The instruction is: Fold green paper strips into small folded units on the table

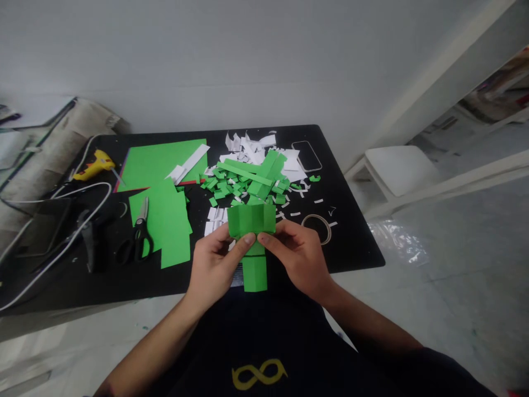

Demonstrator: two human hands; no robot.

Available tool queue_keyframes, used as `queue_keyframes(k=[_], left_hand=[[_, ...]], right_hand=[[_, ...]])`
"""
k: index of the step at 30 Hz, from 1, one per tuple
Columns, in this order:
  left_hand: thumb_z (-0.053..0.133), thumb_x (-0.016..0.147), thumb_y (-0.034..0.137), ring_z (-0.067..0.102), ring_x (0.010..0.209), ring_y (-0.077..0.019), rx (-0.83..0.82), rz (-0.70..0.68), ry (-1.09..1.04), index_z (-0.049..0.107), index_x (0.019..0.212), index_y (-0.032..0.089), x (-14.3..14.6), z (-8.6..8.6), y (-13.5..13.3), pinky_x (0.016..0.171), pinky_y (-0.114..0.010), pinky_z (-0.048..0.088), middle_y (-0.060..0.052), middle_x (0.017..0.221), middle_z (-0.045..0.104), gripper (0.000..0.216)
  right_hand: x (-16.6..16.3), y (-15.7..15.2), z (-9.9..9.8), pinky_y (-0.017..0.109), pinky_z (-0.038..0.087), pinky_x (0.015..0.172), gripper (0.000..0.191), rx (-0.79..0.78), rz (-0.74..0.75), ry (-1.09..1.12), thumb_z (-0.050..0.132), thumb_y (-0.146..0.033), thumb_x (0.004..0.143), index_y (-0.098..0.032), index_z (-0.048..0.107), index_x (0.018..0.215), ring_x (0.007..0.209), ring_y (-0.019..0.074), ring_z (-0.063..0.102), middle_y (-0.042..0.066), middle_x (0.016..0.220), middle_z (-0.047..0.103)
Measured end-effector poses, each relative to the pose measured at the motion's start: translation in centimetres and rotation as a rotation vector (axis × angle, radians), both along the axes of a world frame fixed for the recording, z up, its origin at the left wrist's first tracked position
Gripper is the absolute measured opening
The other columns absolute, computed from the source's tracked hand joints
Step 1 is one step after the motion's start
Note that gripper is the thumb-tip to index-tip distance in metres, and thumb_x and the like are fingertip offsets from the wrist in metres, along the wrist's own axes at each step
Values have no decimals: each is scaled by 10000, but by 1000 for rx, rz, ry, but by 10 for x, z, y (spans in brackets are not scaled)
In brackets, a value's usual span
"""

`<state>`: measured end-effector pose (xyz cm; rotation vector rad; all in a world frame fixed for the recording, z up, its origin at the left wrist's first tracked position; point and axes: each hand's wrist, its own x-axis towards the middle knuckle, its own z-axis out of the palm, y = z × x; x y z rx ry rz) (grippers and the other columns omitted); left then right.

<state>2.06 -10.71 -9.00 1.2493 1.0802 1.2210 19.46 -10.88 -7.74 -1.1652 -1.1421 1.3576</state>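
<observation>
Between my two hands is a creased green paper cutout (252, 218), wide at the top with a narrower strip hanging below. My left hand (214, 259) pinches its left side, thumb on the near face and fingers behind. On the other side my right hand (300, 256) grips it the same way, and the two thumbtips almost meet at the middle. The cutout is held up over the table's front edge, close to my body. Behind it lie folded white paper pieces (212, 220), partly covered by my left hand and the cutout.
Green scraps (223, 184) and white scraps (248, 146) are heaped on the black table (347, 220). Green sheets (165, 157), scissors (141, 234) and a yellow glue gun (97, 165) with a white cable lie left. A tape roll (317, 229) sits right; a white stool (399, 171) stands beyond.
</observation>
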Motion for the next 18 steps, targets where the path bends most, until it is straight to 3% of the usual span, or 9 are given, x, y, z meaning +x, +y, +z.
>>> queue_keyframes(k=[6,13,18], left_hand=[[819,933,385,812,1016,-263,-17,-4,11,839,1128,237,0,1,0,934,-389,660,-62,1060,857,246],[805,947,364,804,1020,-248,-5,15,25,835,1124,243,2,3,-1,928,-366,656,-53,1072,853,217],[808,946,362,809,998,-243,-8,35,7,837,1125,247,3,2,-1,911,-354,653,-48,1050,855,214]], right_hand=[[5,3,-1,315,522,635,311,26,83,-79,891,-494,849,-215,757,818,701,184,641,7,741,700],[11,4,4,292,407,565,360,58,67,-46,820,-504,918,-219,724,718,611,144,521,-25,654,592],[13,4,5,327,537,713,396,114,29,-54,675,-524,1025,-230,764,775,741,189,660,19,745,702]])
